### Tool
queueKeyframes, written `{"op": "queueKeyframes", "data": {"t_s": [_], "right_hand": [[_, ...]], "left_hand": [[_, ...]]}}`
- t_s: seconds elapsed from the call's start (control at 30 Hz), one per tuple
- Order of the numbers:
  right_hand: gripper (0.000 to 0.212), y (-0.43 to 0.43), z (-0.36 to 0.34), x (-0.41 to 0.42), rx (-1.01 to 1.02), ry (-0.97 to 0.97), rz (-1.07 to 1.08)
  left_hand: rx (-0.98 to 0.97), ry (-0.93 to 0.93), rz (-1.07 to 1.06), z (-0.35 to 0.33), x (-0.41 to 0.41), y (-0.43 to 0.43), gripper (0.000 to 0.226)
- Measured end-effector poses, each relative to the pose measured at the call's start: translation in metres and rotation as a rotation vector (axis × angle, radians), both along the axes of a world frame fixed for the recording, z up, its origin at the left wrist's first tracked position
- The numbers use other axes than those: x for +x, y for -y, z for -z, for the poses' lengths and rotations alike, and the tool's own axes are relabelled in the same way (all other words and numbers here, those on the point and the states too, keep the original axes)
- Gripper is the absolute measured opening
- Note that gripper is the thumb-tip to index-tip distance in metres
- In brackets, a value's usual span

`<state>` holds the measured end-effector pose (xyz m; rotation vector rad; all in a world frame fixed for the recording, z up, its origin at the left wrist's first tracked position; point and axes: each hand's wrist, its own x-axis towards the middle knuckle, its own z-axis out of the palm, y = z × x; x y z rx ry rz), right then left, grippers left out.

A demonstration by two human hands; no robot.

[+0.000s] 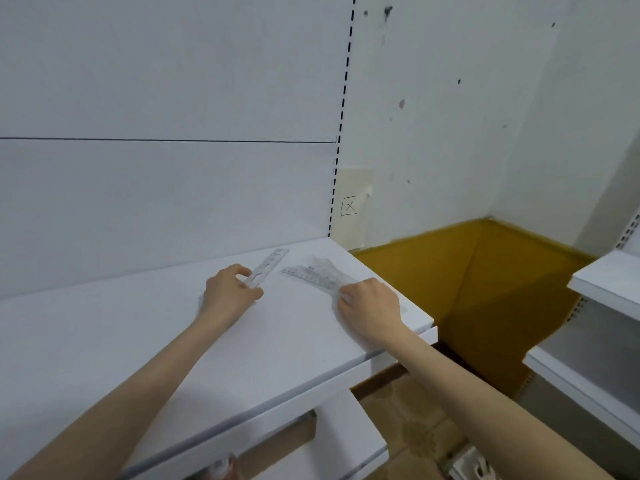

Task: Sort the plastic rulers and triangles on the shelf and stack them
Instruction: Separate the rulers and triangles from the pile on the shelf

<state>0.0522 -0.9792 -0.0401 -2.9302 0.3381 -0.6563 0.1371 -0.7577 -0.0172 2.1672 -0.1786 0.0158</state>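
White shelf fills the view, with all the action near its back right corner. Left hand has fingers and thumb curled round the near end of a clear straight ruler, which lies flat and angles toward the back panel. Right hand pinches the near edge of the clear pile of triangles just beside it. Thin, light, stiff plastic, likely slick, so I'd say pinch an edge or an overhanging end.

A clear ruler lies flat on the white shelf, well apart from overlapping clear triangles.
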Motion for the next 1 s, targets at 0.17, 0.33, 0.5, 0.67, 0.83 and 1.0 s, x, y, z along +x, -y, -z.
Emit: {"op": "queueKeyframes", "data": {"t_s": [0.17,0.33,0.5,0.67,0.83,1.0], "right_hand": [[0.034,0.016,-0.003,0.011,-0.046,0.079,-0.167],[0.065,0.019,-0.030,0.018,-0.158,0.086,-0.564],[0.034,0.023,-0.038,0.008,0.062,-0.145,-0.817],[0.025,0.050,-0.028,0.018,0.248,0.030,-0.706],[0.029,0.055,-0.017,0.039,0.184,-0.086,-0.460],[0.039,0.041,-0.021,0.039,-0.030,-0.299,-0.358]], "left_hand": [[0.051,0.028,0.063,-0.005,-0.007,0.001,0.027],[0.097,0.083,0.317,-0.016,-0.027,0.013,0.031],[0.141,0.125,0.380,-0.025,-0.034,0.023,0.027],[0.288,0.126,0.112,-0.014,-0.027,0.000,0.036],[0.284,0.110,-0.065,-0.005,-0.035,-0.027,0.036],[0.306,0.165,-0.120,-0.007,-0.046,-0.042,0.031]]}}
